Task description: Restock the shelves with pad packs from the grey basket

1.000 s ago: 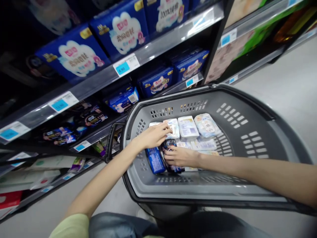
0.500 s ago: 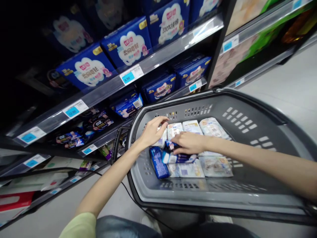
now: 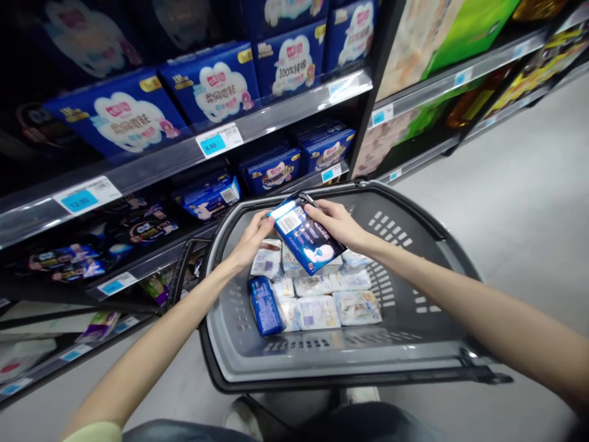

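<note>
A dark blue pack of sanitary pads [image 3: 309, 240] is held tilted above the grey shopping basket [image 3: 409, 334], a white barcode label near its upper left end. My right hand [image 3: 339, 224] grips its upper right side, thumb on the face. At the pack's left end, my left hand [image 3: 254, 240] pinches the edge with thumb and fingers. Below, inside the basket, lie several white packs [image 3: 318, 312] in rows. A smaller blue pack [image 3: 265, 306] rests against the basket's left end.
Shelves to the left and ahead carry blue sanitary pad packs [image 3: 223, 86] behind a clear rail with price tags [image 3: 218, 140]. The basket's black handle [image 3: 178, 276] sticks out toward the lower shelf. Pale floor [image 3: 519, 202] runs along the right.
The dark blue pack has come up out of the basket, and both hands now hold it. My left hand has moved from above the white packs to the pack's edge. The view has shifted right.
</note>
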`<action>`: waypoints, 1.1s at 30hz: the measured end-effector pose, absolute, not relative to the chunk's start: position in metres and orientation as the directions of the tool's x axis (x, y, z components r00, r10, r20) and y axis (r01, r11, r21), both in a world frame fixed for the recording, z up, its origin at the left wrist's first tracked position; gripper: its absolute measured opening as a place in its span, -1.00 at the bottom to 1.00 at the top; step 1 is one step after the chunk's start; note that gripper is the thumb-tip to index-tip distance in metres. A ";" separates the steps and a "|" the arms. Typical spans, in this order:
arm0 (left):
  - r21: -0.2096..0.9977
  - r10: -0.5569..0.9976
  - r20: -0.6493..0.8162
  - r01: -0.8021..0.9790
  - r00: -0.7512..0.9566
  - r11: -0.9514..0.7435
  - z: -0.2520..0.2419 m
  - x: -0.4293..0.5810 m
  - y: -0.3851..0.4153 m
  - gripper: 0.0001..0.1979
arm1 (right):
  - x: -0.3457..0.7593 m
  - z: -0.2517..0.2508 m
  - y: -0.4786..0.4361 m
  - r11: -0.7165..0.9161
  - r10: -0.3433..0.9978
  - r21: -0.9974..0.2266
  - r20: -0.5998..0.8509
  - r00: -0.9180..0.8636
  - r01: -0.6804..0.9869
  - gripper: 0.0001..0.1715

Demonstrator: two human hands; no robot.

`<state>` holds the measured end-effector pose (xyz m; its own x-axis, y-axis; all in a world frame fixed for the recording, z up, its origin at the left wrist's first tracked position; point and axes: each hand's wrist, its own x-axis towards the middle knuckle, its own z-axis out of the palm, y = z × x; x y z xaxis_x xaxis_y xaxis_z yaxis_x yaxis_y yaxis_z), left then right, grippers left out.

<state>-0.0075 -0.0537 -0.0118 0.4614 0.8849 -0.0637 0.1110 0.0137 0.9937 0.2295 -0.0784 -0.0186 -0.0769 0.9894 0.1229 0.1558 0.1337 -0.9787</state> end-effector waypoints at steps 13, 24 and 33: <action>0.990 0.962 -0.120 0.100 0.244 0.098 -0.002 -0.004 -0.062 -0.60 | 0.238 -0.027 -0.071 0.105 0.911 -0.948 -0.029 -0.412 0.300 -0.28; 0.989 0.974 -0.145 -0.003 0.176 0.148 -0.011 -0.007 -0.057 -0.67 | 0.258 -0.023 -0.054 0.051 0.953 -0.947 -0.048 -0.298 0.317 -0.30; 0.787 0.929 0.224 0.508 0.294 -0.350 -0.014 -0.010 -0.061 -0.28 | 0.257 -0.027 -0.053 0.291 0.950 -0.897 0.230 -0.211 0.334 -0.20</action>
